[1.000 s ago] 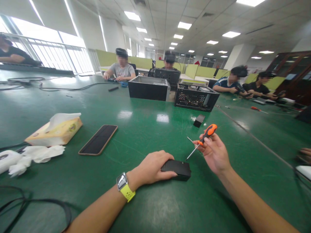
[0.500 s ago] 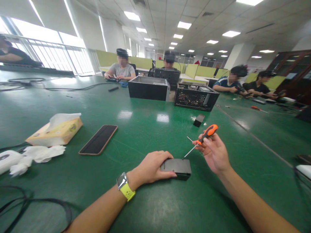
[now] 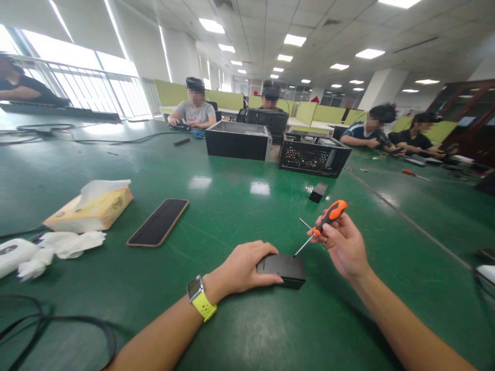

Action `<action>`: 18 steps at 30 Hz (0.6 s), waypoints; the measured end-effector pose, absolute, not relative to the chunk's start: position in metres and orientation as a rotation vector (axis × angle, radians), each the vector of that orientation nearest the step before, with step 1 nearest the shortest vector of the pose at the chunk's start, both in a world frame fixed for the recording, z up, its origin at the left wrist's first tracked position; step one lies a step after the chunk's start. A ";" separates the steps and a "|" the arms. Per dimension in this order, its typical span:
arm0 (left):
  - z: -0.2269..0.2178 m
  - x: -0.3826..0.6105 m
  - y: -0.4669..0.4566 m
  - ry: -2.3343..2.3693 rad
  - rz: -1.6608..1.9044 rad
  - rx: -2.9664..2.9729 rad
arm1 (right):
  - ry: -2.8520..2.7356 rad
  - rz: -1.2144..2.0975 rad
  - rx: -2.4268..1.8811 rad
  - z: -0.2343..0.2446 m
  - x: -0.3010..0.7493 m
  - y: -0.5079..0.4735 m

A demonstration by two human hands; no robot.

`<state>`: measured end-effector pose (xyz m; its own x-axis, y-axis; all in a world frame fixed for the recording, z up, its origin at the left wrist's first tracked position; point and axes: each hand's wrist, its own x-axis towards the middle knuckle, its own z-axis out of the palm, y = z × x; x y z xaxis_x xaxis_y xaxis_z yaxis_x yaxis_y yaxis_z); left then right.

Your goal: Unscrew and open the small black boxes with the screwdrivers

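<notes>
A small black rectangular box [image 3: 284,268] lies on the green table [image 3: 232,206], its exact kind unclear. My left hand [image 3: 247,265], with a watch on the wrist, grips the box's left end between thumb and fingers. In my right hand [image 3: 346,245] is a screwdriver [image 3: 330,216] with an orange and black handle. Its shaft slants down to the left, and the tip meets the top of the box near the far edge. Beyond my right fingers a second thin metal shaft [image 3: 304,223] shows; what it belongs to is hidden.
A phone [image 3: 158,222] and a tissue pack [image 3: 91,208] lie to the left, near crumpled tissues [image 3: 71,245]. Another small black block [image 3: 318,192] sits ahead. Two computer cases [image 3: 237,141] stand farther back. Several people sit around the table. Another screwdriver [image 3: 410,172] lies at right.
Almost nothing differs. The view has shifted slightly, and the box's top looks darker, as if tilted a little. Both hands keep their holds.
</notes>
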<state>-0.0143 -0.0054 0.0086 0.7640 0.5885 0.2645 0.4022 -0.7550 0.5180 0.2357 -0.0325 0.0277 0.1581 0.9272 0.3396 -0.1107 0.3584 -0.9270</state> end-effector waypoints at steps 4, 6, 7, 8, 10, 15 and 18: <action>0.009 -0.015 -0.007 0.751 0.603 2.506 | -1.282 0.767 -0.949 0.036 0.239 -0.035; 0.008 -0.015 -0.008 0.758 0.616 2.502 | -1.398 0.669 -0.995 0.049 0.241 -0.036; 0.008 -0.015 -0.008 0.766 0.621 2.503 | -1.485 0.617 -1.034 0.058 0.242 -0.035; 0.008 -0.015 -0.008 0.768 0.622 2.502 | -1.591 0.571 -1.081 0.068 0.242 -0.033; 0.007 -0.014 -0.007 0.790 0.624 2.511 | -1.832 0.494 -1.166 0.090 0.241 -0.028; 0.005 -0.014 -0.003 0.865 0.647 2.510 | -2.103 0.276 -1.346 0.129 0.230 -0.011; 0.004 -0.015 -0.001 0.893 0.644 2.505 | -2.049 0.150 -1.421 0.133 0.228 -0.006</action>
<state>-0.0147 -0.0006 0.0035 0.6890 0.6665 0.2848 0.4807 -0.7143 0.5086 0.2280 -0.0061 0.1331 -0.2175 0.8759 0.4307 0.8037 0.4110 -0.4302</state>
